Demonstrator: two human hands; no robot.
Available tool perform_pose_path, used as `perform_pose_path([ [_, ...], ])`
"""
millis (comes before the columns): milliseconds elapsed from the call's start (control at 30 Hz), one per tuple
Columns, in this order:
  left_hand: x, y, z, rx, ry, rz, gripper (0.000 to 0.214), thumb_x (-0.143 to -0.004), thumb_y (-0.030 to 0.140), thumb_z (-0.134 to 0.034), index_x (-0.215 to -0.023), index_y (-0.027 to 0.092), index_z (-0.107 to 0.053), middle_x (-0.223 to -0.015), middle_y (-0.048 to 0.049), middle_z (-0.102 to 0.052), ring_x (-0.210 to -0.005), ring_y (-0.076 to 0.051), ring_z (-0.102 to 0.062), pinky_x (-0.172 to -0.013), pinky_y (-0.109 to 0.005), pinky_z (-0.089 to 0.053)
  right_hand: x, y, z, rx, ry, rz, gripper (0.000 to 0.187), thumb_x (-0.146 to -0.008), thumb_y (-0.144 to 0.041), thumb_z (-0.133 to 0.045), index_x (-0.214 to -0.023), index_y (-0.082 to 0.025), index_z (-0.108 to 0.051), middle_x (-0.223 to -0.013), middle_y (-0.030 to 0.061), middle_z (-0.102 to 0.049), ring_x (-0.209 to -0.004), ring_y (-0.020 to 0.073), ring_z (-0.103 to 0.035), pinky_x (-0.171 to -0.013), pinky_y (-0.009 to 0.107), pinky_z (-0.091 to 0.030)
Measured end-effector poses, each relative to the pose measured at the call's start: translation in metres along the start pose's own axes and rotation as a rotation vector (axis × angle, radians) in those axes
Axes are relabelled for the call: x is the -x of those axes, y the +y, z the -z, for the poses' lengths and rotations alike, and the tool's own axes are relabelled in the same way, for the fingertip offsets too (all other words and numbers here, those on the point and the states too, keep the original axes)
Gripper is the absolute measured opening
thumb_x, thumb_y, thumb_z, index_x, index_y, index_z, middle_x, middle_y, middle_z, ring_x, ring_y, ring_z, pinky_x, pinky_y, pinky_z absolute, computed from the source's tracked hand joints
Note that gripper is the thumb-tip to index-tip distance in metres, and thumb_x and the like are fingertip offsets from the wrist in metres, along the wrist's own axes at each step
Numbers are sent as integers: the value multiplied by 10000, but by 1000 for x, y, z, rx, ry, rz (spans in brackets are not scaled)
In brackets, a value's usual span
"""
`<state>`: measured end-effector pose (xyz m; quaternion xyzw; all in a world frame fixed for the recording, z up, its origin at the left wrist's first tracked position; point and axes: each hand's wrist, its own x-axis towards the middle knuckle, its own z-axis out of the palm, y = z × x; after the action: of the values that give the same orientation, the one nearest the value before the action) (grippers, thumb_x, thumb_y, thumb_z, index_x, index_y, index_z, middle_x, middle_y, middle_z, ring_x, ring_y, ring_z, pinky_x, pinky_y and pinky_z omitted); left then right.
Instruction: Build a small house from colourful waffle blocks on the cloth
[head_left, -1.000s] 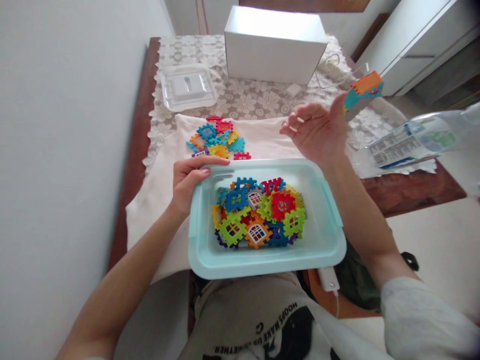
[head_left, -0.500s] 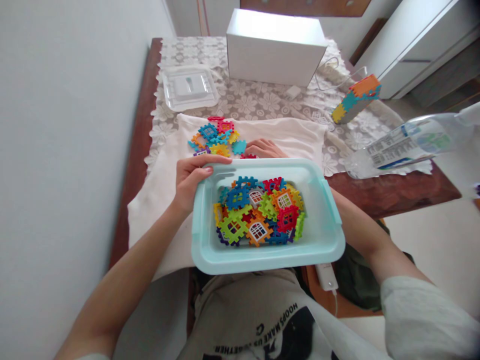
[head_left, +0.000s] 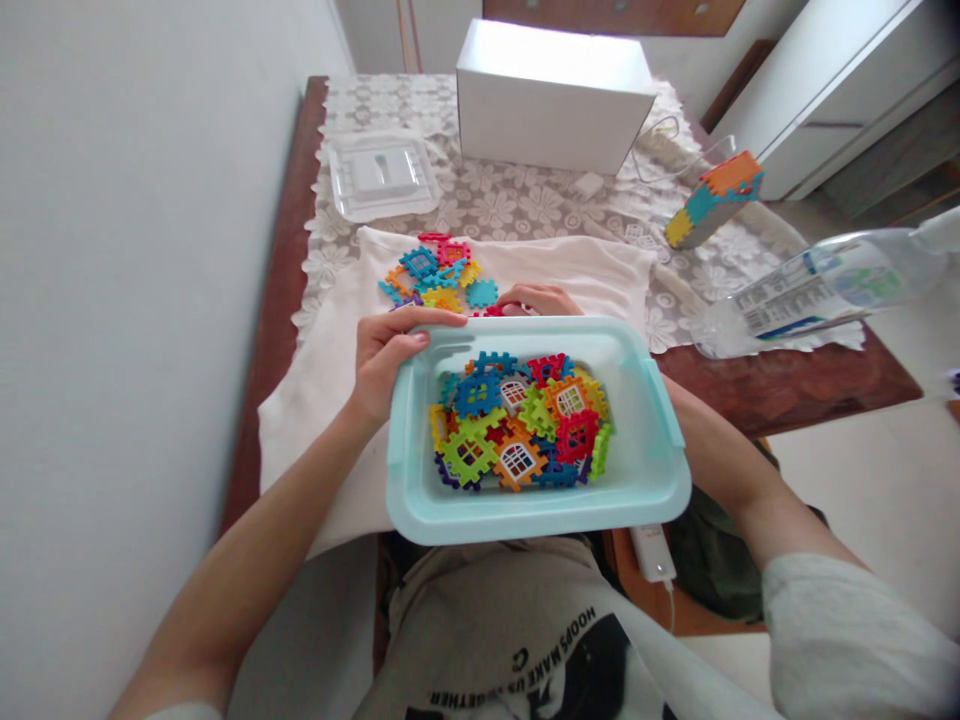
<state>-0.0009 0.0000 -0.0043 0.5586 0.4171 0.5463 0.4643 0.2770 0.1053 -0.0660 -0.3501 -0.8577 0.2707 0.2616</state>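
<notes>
A pale blue plastic bin (head_left: 654, 470) rests over my lap at the table's near edge, and several colourful interlocking tiles (head_left: 517, 420) are piled inside it. My left hand (head_left: 384, 355) grips the bin's left rim, thumb on top. My right hand (head_left: 541, 298) reaches round behind the bin onto the white cloth (head_left: 607, 268). Only its bent fingers show above the far rim, right beside a red tile (head_left: 489, 311). The rim hides whatever they hold. More loose tiles (head_left: 435, 272) lie on the cloth just left of that hand.
A built tile block (head_left: 712, 198) stands on the lace tablecloth at the right. A white box (head_left: 555, 90) sits at the back, with a clear lid (head_left: 382, 175) at the back left. A plastic bottle (head_left: 814, 285) lies at the right edge. A wall runs along the left.
My right hand set the built tile block down at the right, then came down behind the bin beside the loose tiles, where its fingers have curled. The bin shifted slightly right.
</notes>
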Motion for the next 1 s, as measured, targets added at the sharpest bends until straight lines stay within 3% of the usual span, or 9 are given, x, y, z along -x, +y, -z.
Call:
perform_pose_path([
  [100, 0, -2, 1, 13, -5, -3, 308, -837, 367, -725, -953, 204, -959, -913, -94, -898, -831, -253, -819, -727, -331, -657, -1, 1, -5, 48, 75, -56, 457, -1189, -455, -414, -1398, -221, -746, -1327, 102, -849, -1195, 242, -755, -1138, 402, -580],
  [200, -1, -2, 1, 17, -6, -12, 299, -834, 362, -728, -945, 204, -957, -912, -87, -899, -809, -239, -816, -710, -317, -652, -6, 7, -9, 98, 49, -53, 522, -1134, -431, -516, -1558, -185, -694, -1601, 139, -740, -1523, 304, -633, -1337, 476, -467],
  [267, -1, -1, 0, 13, -9, -18, 288, -841, 363, -731, -935, 204, -953, -911, -86, -900, -801, -232, -814, -706, -313, -646, -9, 12, -9, 130, 9, -68, 651, -1077, -447, -632, -1671, -180, -618, -1681, 157, -682, -1596, 357, -586, -1370, 552, -434],
  [367, -1, -1, 0, 7, -14, -24, 279, -849, 354, -726, -921, 208, -952, -905, -83, -899, -781, -220, -804, -684, -303, -628, -11, 15, -9, 168, -32, -104, 722, -1050, -444, -698, -1715, -192, -573, -1676, 168, -685, -1585, 398, -601, -1354, 618, -442],
  [567, -1, -1, 1, -5, -15, -35, 288, -841, 353, -717, -926, 232, -963, -902, -64, -905, -740, -203, -772, -634, -292, -586, -6, 15, -6, 210, -49, -60, 703, -1042, -412, -757, -1684, -169, -603, -1668, 199, -657, -1570, 389, -569, -1372, 560, -409],
  [667, -2, -2, 2, -23, -20, -38, 295, -841, 358, -712, -931, 238, -966, -900, -61, -904, -743, -204, -762, -630, -293, -578, -4, 16, -4, 235, -139, 32, 625, -1108, -414, -679, -1699, -233, -589, -1788, 146, -557, -1660, 362, -453, -1404, 540, -329],
  [733, -2, -2, 2, -27, -22, -35, 300, -839, 362, -709, -933, 242, -968, -900, -60, -903, -747, -207, -759, -632, -295, -578, -4, 19, -4, 255, -192, 75, 573, -1145, -416, -617, -1690, -241, -599, -1776, 138, -569, -1647, 351, -449, -1397, 523, -314],
  [900, -1, -3, 3, -33, -17, -11, 297, -843, 389, -709, -924, 253, -961, -906, -60, -900, -758, -224, -763, -631, -312, -591, -6, 25, -10, 310, -125, 5, 546, -1096, -400, -674, -1626, -271, -657, -1527, 155, -690, -1432, 381, -565, -1281, 556, -416],
  [1000, -1, -3, 2, -32, -15, -7, 291, -844, 388, -712, -923, 255, -959, -917, -60, -901, -775, -223, -772, -652, -311, -602, -3, 27, -12, 312, -102, 48, 450, -1110, -409, -659, -1552, -335, -700, -1531, 126, -678, -1412, 386, -566, -1248, 585, -431],
])
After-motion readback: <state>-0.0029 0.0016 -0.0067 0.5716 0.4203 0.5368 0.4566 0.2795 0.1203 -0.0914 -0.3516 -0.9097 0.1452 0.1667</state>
